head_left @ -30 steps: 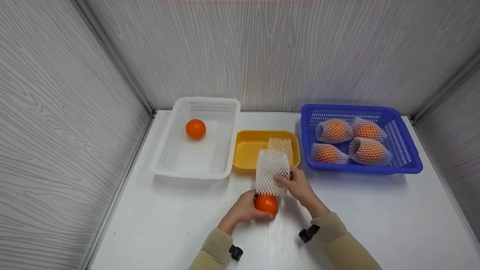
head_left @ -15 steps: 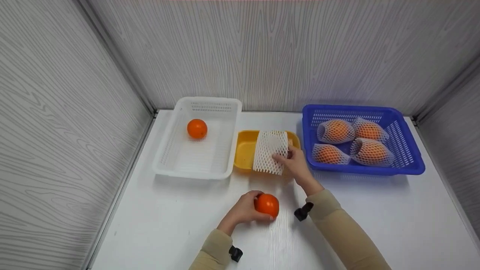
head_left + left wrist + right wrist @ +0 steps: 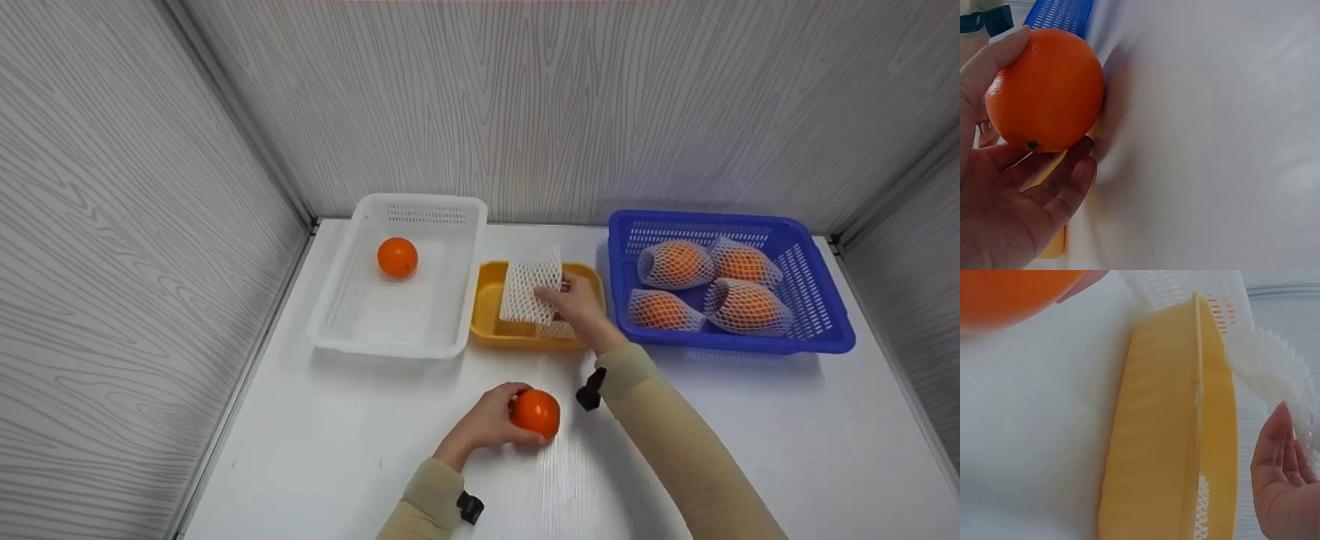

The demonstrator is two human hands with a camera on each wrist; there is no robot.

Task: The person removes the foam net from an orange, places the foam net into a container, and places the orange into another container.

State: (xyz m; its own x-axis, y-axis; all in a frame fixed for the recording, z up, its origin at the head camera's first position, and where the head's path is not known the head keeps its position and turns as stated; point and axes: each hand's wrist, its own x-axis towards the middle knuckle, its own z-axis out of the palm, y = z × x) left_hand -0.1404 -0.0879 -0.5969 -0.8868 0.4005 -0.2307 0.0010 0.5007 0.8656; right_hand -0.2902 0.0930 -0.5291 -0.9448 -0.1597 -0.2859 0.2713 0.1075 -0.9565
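Near the front of the white table, my left hand (image 3: pixel 491 420) grips a bare orange (image 3: pixel 537 414) between thumb and fingers. The left wrist view shows the same orange (image 3: pixel 1047 90) with its small green stem end facing the palm side. Farther back, my right hand (image 3: pixel 576 304) pinches a white foam fruit net (image 3: pixel 529 292) over the yellow bin (image 3: pixel 495 337). In the right wrist view the fingers hold the net (image 3: pixel 1275 365) above the bin's rim. Another foam net (image 3: pixel 556 330) lies inside that bin, partly covered by the held one.
A white basket (image 3: pixel 322 330) at the left holds one bare orange (image 3: pixel 397 257). To the right stands a blue basket (image 3: pixel 817 341) with several net-wrapped oranges (image 3: pixel 679 264). Grey wood-grain panels (image 3: pixel 480 112) wall the table at back and sides.
My right hand has carried the foam net away from the orange, back and slightly left to over the yellow bin. The left hand keeps its grip on the orange, nearly in place.
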